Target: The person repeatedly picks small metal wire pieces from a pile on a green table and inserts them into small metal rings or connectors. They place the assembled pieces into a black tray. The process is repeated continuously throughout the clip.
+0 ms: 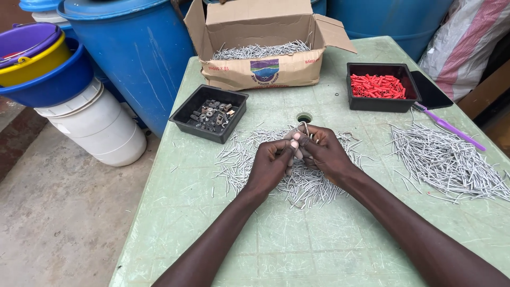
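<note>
My left hand [271,165] and my right hand [323,153] meet fingertip to fingertip over a pile of thin silver nails [305,183] on the pale green plastic table [223,223]. Between the fingers of both hands I pinch a small bent metal piece with a nail [303,127] sticking up from it. A second, larger heap of nails [446,162] lies to the right of my right forearm.
A black tray of small dark metal clips [211,112] sits back left, a black tray of red plastic plugs [380,86] back right. An open cardboard box of nails [260,53] stands behind. A purple brush [451,127], blue barrels and stacked buckets [48,69] surround the table.
</note>
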